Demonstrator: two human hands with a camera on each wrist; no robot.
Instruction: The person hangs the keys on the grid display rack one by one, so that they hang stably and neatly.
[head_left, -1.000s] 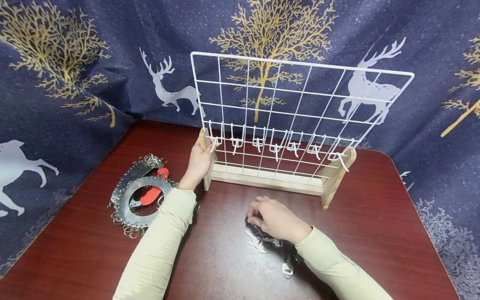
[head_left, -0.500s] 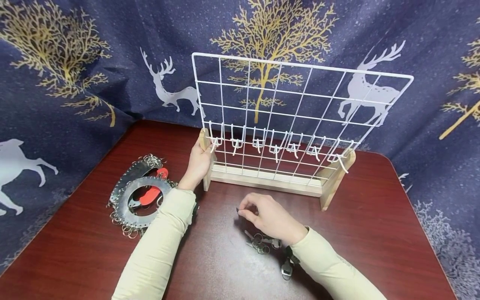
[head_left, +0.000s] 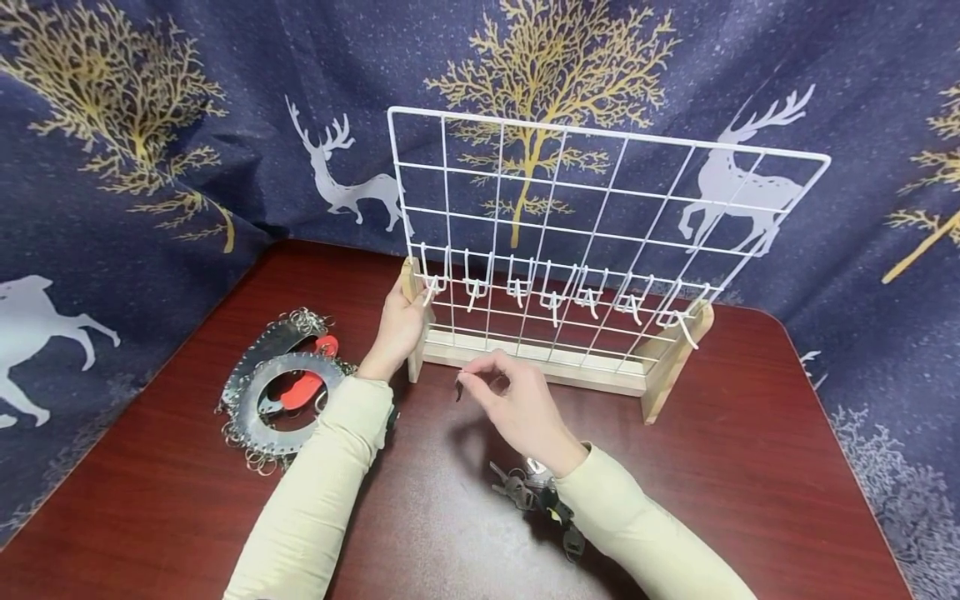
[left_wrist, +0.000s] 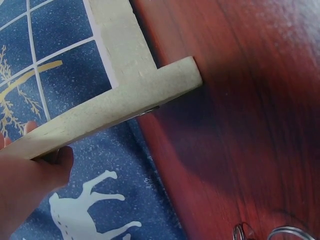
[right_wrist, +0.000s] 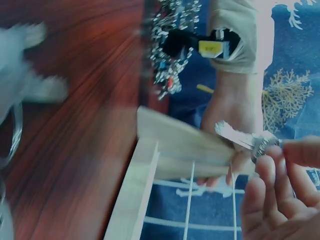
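My right hand (head_left: pixel 517 404) pinches a key (right_wrist: pixel 235 135) by its ring between thumb and fingertips, over the table in front of the rack. In the head view the key is a small dark shape hanging under the fingertips. My left hand (head_left: pixel 401 325) grips the left wooden upright (left_wrist: pixel 100 115) of a rack. The rack carries a white wire grid (head_left: pixel 562 127) with a row of several white hooks (head_left: pixel 517 290), all bare. Several loose keys (head_left: pixel 517 490) lie on the table below my right forearm, partly covered by the sleeve.
At the left of the reddish-brown table (head_left: pixel 150 492) lie a flat metal ring (head_left: pixel 251 412) and a curved metal plate (head_left: pixel 266 346), both edged with small rings. Red pieces (head_left: pixel 302 390) lie within the metal ring. A blue curtain (head_left: pixel 247 50) hangs behind the table.
My right hand has lifted away from the loose keys with one key, moving forward and left toward the rack. The left hand stays on the upright.
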